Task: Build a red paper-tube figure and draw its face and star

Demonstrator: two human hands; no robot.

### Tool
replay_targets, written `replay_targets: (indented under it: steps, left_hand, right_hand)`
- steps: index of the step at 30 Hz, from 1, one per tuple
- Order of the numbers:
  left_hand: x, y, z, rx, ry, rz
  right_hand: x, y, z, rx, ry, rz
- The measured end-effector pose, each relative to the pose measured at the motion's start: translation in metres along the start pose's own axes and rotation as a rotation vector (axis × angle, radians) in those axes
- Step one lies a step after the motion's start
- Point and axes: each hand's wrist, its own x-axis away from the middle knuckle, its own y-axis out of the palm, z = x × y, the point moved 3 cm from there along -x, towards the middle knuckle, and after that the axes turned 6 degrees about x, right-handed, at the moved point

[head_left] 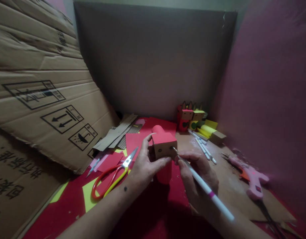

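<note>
My left hand [145, 164] is closed around a red paper and cardboard figure [165, 151], its thumb lying along the lower front. The figure has a box-shaped head with a red top, a brown cardboard front and a red tube-like body below. Two dark round spots mark the brown front. In my right hand [197, 172] is a white marker pen [205, 187] with a purple band, held like a writing tool. Its tip meets the right-hand spot on the brown front. Red-and-yellow-handled scissors [115, 176] lie partly open beside my left forearm.
Similar red and yellow figures [190, 116] stand at the back right. Several white pens [205, 149] and a pink glue gun [250, 177] lie on a brown board [232, 179]. Cardboard strips [115, 132] and red paper [133, 142] lie at the back left, near a large carton [43, 83].
</note>
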Motion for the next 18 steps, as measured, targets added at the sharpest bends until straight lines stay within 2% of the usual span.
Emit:
replay_targets:
  steps: [18]
  left_hand:
    - [-0.0011, -0.0005, -0.0030, 0.043, 0.013, -0.007]
  right_hand:
    - [-0.0045, 0.0003, -0.0038, 0.005, -0.085, 0.018]
